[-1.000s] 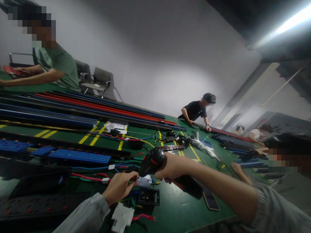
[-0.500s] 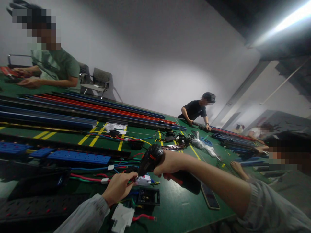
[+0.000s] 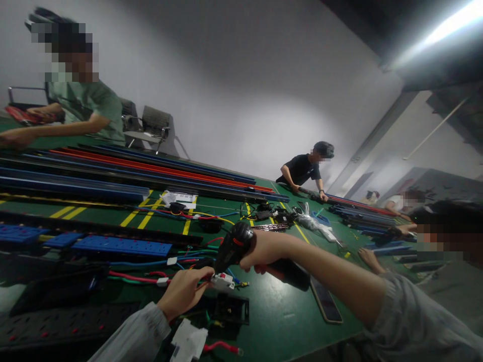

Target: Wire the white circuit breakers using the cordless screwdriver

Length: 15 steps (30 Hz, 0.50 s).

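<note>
My right hand point(image 3: 269, 250) is wrapped round a black power screwdriver point(image 3: 234, 245) with orange marks, its nose pointing down and left. The screwdriver's tip meets a small white part with a red spot point(image 3: 224, 281). Pinched beside that tip, my left hand point(image 3: 185, 292) has its fingers closed on wires at the white part's left end; exactly how many is too small to tell. Just below lies a black open frame point(image 3: 237, 308), and under my left wrist a white plastic piece point(image 3: 189, 340) next to a red wire point(image 3: 222, 345).
Blue socket strips point(image 3: 123, 245) and long blue and red rails point(image 3: 166, 173) lie across the green table point(image 3: 277, 311). A phone point(image 3: 326, 300) is below my right forearm. A clear plastic bag point(image 3: 315, 224) lies farther back. Several people are around the table.
The white part with the red spot has turned slightly and shows more clearly. The person at the left has stretched an arm out to the left. Both my hands have hardly moved.
</note>
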{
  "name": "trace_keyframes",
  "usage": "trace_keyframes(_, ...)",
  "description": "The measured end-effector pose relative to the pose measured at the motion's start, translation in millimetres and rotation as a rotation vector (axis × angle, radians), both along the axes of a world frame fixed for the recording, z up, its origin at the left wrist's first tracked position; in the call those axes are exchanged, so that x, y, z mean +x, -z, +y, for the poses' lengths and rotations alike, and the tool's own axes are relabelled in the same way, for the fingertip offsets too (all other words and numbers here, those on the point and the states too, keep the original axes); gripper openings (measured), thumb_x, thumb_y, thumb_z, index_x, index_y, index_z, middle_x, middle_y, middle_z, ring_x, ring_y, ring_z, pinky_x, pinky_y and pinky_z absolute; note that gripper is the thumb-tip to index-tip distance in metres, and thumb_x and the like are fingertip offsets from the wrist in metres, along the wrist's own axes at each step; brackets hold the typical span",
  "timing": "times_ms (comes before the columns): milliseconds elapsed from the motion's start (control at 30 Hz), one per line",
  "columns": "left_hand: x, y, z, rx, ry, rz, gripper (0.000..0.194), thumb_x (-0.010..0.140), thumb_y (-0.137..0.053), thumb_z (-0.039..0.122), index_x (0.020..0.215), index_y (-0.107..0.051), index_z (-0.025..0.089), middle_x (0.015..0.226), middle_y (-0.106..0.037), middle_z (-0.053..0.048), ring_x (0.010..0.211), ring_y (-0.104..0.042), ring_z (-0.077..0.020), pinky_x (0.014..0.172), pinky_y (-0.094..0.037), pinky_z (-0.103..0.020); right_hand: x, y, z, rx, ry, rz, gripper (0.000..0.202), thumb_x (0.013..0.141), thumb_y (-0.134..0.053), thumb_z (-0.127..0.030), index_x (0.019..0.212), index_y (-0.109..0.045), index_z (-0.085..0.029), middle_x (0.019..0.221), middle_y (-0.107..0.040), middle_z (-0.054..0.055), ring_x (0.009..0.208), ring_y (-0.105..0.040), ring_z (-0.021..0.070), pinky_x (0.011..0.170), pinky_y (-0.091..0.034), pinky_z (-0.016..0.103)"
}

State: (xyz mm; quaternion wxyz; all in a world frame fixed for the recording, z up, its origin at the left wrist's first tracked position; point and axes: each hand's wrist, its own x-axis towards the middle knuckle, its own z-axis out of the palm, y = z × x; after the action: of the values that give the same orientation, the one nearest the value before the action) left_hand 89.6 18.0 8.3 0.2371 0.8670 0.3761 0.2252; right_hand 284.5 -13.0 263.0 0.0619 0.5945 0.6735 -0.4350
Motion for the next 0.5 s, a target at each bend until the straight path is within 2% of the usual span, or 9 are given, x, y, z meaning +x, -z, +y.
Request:
trace_keyframes(167,2,-0.1,1,-0.011,-0.029,-0.023,0.026,0.088,-0.056,0.032,0.112,-0.063,0.034,0.097,-0.076,0.004,0.086,-0.070,-0.0185,0.073,-0.043,-0.025,21,-13.9,3,0.022,-0.007,0.016,0.017,0.069,-0.072,-0.023,0.082,-0.067,-0.013,0.058,-0.063,-0.003,0.051,-0.060,0.0109,0.050,-0.049,0.020)
trace_keyframes(267,3,-0.9,2,-0.034,-0.065,-0.022,0.032,0.088,-0.055,0.033,0.119,-0.062,0.036,0.107,-0.075,0.003,0.093,-0.070,-0.0199,0.078,-0.046,-0.027,46,-24.8,-13,0.188,0.042,0.054,0.024,0.077,-0.070,-0.030,0.092,-0.068,-0.013,0.063,-0.065,0.001,0.055,-0.062,0.0132,0.055,-0.052,0.024)
trace_keyframes(333,2,-1.3,4,-0.035,-0.049,-0.042,0.037,0.089,-0.053,0.035,0.125,-0.059,0.040,0.116,-0.072,0.004,0.101,-0.069,-0.0198,0.084,-0.047,-0.027,65,-22.3,-32,0.378,0.107,0.079,0.032,0.082,-0.066,-0.036,0.106,-0.066,-0.014,0.074,-0.069,0.004,0.065,-0.066,0.0166,0.065,-0.056,0.030)
trace_keyframes(400,2,-0.1,6,-0.036,-0.005,-0.064,0.037,0.091,-0.052,0.037,0.127,-0.058,0.042,0.121,-0.071,0.006,0.104,-0.068,-0.0187,0.087,-0.047,-0.027,82,-6.1,-55,0.628,0.178,0.116,0.050,0.082,-0.066,-0.035,0.128,-0.056,-0.020,0.104,-0.069,0.008,0.094,-0.067,0.0216,0.088,-0.053,0.038)
trace_keyframes(433,2,1.2,7,-0.036,0.005,-0.070,0.036,0.091,-0.052,0.040,0.125,-0.060,0.042,0.121,-0.071,0.007,0.104,-0.068,-0.0184,0.088,-0.047,-0.026,89,7.4,-66,0.740,0.204,0.140,0.060,0.082,-0.066,-0.034,0.139,-0.046,-0.024,0.121,-0.064,0.009,0.111,-0.061,0.0237,0.101,-0.046,0.041)
trace_keyframes(500,2,4.7,10,-0.035,-0.004,-0.072,0.033,0.089,-0.052,0.044,0.120,-0.064,0.041,0.119,-0.071,0.007,0.104,-0.068,-0.0186,0.089,-0.048,-0.026,100,43.5,-86,0.828,0.258,0.157,0.074,0.083,-0.064,-0.028,0.149,-0.030,-0.027,0.143,-0.048,0.010,0.135,-0.043,0.0260,0.112,-0.032,0.045)
